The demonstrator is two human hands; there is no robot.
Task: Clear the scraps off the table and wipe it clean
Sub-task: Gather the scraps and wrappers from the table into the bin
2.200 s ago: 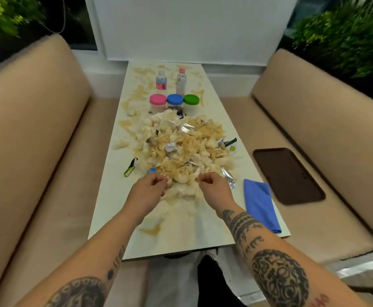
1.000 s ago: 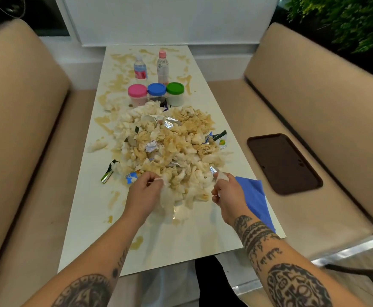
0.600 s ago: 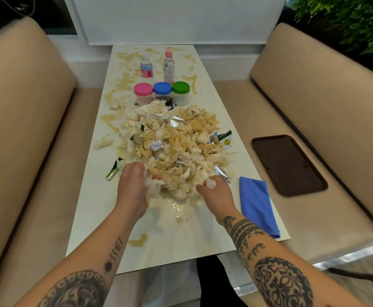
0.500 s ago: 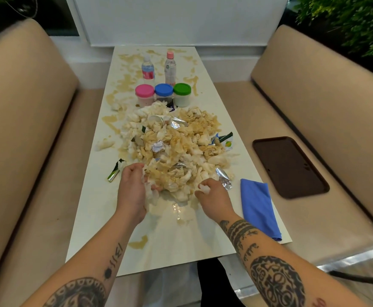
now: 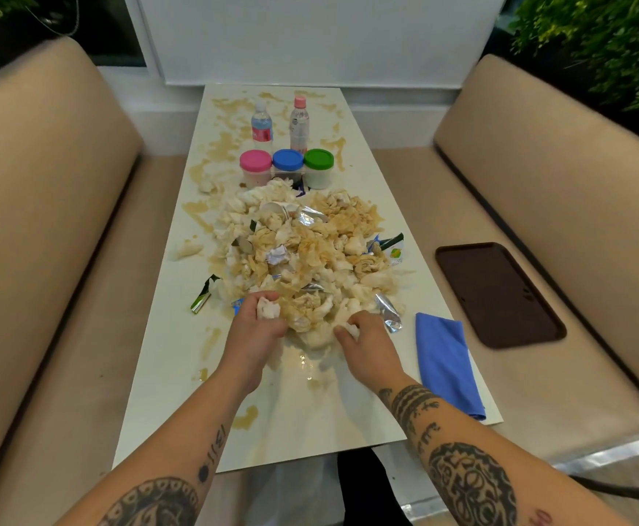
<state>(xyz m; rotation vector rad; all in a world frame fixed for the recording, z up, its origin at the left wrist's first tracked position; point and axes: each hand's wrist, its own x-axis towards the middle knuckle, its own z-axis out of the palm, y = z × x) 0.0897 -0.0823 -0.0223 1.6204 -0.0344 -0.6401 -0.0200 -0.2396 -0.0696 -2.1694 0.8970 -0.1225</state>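
Both hands sit at the near edge of the scrap pile (image 5: 302, 260): the left hand (image 5: 255, 330) has its fingers curled round a white wad of tissue at the pile's near-left corner, and the right hand (image 5: 365, 343) pinches another wad at the near-right. The pile lies straight ahead of them, its long axis running away down the bench (image 5: 302, 423) toward the 3 lidded jars (image 5: 287, 167), so neither hand is clearly nearer, while the folded blue cloth (image 5: 445, 358) lies just beside the right hand

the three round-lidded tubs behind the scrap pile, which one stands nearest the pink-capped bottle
The green-lidded tub, at the right end of the row. The pink-capped clear bottle stands just behind it; the pink-lidded tub sits farthest, before the red-labelled bottle.
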